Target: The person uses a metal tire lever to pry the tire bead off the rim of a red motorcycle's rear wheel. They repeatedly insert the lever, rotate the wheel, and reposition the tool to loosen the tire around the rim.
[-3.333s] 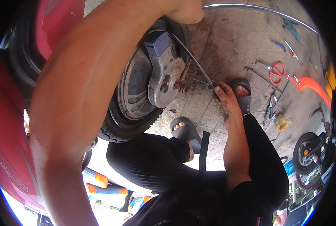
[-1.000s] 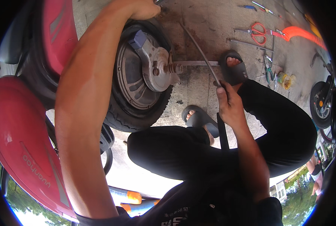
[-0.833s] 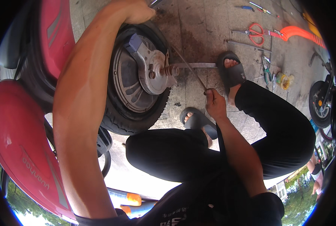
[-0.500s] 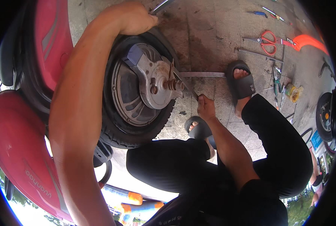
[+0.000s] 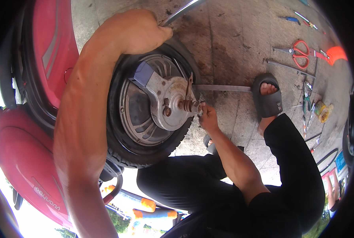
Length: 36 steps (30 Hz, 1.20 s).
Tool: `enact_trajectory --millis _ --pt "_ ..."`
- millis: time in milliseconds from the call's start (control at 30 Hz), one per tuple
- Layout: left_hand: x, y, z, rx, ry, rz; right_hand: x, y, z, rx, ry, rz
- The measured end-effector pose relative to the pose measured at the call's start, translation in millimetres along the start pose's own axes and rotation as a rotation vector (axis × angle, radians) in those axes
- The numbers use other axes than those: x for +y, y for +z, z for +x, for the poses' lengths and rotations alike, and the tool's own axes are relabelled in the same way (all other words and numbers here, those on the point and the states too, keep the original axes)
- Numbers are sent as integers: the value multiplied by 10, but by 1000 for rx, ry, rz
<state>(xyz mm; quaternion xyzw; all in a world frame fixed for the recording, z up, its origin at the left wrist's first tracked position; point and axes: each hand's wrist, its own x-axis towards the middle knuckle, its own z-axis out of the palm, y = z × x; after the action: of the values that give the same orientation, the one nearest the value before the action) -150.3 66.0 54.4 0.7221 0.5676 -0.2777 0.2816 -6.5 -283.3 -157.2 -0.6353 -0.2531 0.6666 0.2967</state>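
Note:
A black-tyred scooter hub wheel (image 5: 137,115) lies before me, its metal drum plate and threaded axle (image 5: 191,106) facing up. At its far rim my left hand (image 5: 145,33) is closed round a shiny metal bar (image 5: 181,13), its far end pointing away to the upper right. My right hand (image 5: 208,119) is closed close beside the axle's end. It appears to grip a thin tyre lever (image 5: 180,69) that runs in along the tyre's edge; the axle and drum plate hide part of it. A flat metal strip (image 5: 224,88) reaches from the wheel to my sandalled foot (image 5: 267,95).
Red scooter bodywork (image 5: 26,158) stands at the left. On the paving to the right lie red-handled scissors (image 5: 300,54), a long rod (image 5: 290,68), green-handled pliers (image 5: 306,101), a yellowish tub (image 5: 323,112) and an orange hose (image 5: 337,54). Another wheel (image 5: 348,135) is at the right edge.
My right hand has moved in toward the axle, and the lever has slid further along the tyre. My left hand stays on its bar. The whole view has shifted slightly.

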Motion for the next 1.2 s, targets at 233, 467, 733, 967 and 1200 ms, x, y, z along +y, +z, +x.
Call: enact_trajectory --millis 233,467,733,967,1200 --pt "54 -58 -37 -60 -8 48 240 56 41 48 -45 102" --pt "198 -189 -65 -108 -40 1 387 25 23 93 -110 225" --pt "167 -315 -255 -150 -113 -104 148 -137 -106 -136 239 335" --pt "39 -348 -211 -166 -3 -127 293 23 35 -38 -84 474" --pt "161 -347 -251 -116 -110 -164 322 12 306 130 -126 42"
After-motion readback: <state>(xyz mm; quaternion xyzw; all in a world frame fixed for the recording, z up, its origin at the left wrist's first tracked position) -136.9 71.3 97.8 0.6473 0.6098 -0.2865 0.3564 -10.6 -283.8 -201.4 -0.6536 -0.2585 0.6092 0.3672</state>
